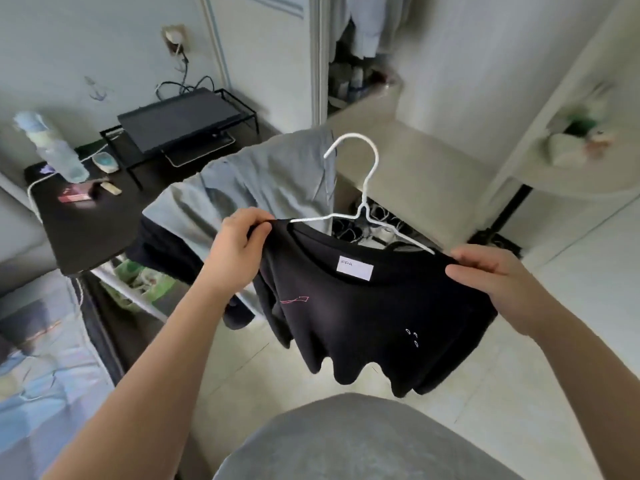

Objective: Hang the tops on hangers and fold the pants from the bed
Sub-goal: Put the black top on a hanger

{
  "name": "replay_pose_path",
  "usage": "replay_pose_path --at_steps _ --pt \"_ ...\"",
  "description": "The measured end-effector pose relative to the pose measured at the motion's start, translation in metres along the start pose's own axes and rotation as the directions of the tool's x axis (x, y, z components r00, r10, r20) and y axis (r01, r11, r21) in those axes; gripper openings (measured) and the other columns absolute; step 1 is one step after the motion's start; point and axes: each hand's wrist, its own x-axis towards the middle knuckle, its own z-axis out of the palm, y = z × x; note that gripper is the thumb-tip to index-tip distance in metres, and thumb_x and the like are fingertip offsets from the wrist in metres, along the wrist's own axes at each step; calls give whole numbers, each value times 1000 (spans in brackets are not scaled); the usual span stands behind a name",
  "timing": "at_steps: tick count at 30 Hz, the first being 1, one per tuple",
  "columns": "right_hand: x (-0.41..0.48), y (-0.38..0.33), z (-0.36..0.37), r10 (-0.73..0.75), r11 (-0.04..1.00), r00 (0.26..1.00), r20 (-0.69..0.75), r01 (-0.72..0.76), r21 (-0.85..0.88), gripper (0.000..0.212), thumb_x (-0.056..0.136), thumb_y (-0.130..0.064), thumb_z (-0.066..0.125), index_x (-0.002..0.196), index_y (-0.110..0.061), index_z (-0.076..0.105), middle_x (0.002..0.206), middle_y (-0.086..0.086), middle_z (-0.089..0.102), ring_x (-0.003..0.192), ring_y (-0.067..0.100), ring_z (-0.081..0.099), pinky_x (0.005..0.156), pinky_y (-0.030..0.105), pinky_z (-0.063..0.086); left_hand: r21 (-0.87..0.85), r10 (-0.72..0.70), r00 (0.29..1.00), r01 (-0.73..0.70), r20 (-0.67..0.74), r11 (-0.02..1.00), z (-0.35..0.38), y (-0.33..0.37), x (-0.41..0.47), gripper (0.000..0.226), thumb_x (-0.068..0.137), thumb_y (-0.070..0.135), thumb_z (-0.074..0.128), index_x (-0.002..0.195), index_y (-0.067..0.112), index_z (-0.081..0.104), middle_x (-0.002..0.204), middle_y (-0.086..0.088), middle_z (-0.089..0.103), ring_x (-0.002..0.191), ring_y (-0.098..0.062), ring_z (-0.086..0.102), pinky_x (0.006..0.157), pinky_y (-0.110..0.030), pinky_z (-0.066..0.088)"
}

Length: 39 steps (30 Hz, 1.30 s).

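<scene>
A black t-shirt (pixel 363 317) with a white neck label hangs in the air in front of me on a white wire hanger (pixel 363 188). The hanger's hook and upper arms stick out of the collar. My left hand (pixel 235 247) pinches the shirt's left shoulder. At the other end my right hand (pixel 491 278) grips the right shoulder over the tip of the hanger. A grey garment (pixel 263 181) is draped over a chair back just behind the shirt. The bed (pixel 38 358) with blue bedding lies at the lower left.
A black desk (pixel 86 230) at the left carries a laptop (pixel 180 119) on a stand, a bottle and small items. An open wardrobe (pixel 360 39) with hanging clothes stands behind. Shoes (pixel 367 226) lie on the floor under a cream shelf. Pale tiled floor spreads at the right.
</scene>
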Motion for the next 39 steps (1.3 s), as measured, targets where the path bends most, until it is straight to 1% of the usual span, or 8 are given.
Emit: replay_pose_path --at_steps 3,5,9,13,19,29,36,39 --pt "-16 7 -29 60 995 995 -79 -53 86 32 97 -4 56 77 -23 72 71 -1 65 67 12 65 60 18 51 52 21 998 -24 50 998 46 21 36 17 100 11 56 109 21 66 109 10 61 110 -16 53 106 -38 40" --pt "-23 16 -39 96 988 984 -148 -77 134 33 97 -5 55 78 -25 72 71 -3 65 65 12 65 58 18 51 82 -62 993 54 100 995 71 34 52 31 98 20 60 129 23 59 128 -3 55 120 -28 46 108 -39 34" --pt "-23 33 -42 191 952 948 -255 -116 284 25 98 -7 55 81 -19 70 71 -1 63 67 11 63 61 19 52 5 -71 955 72 287 997 112 55 67 42 99 28 59 139 29 47 139 4 48 130 -17 41 110 -37 35" --pt "6 32 -32 292 839 905 -310 -87 537 15 93 -11 59 88 -18 71 84 3 68 77 16 68 65 24 56 -77 2 870 41 493 996 139 62 81 35 100 28 58 134 28 51 132 12 56 110 7 50 93 -8 38" --pt "95 5 -26 286 699 908 -308 22 714 32 81 -16 64 113 -10 67 108 14 69 95 27 69 74 36 60 -151 82 773 18 629 988 140 61 136 26 100 30 58 125 31 59 120 19 63 113 -1 58 104 -35 47" --pt "268 -82 -57 75 881 778 -624 241 407 9 81 -14 68 86 -15 60 93 14 50 83 31 49 71 39 45 -281 349 677 -213 648 936 88 80 283 30 94 52 58 123 45 57 113 29 62 110 10 56 97 -27 49" --pt "372 -164 -90 -90 919 624 -776 352 176 15 74 -21 63 74 -18 49 56 -6 43 48 13 42 46 25 36 -258 503 660 -439 558 861 56 116 380 32 87 58 63 114 41 59 105 27 65 101 13 56 82 -10 43" --pt "407 -204 -110 -163 915 596 -786 390 106 17 73 -20 60 74 -16 43 56 -4 38 46 14 37 47 26 30 -266 558 684 -493 470 828 43 138 419 25 89 50 66 106 33 62 95 19 69 90 1 65 83 -30 55"
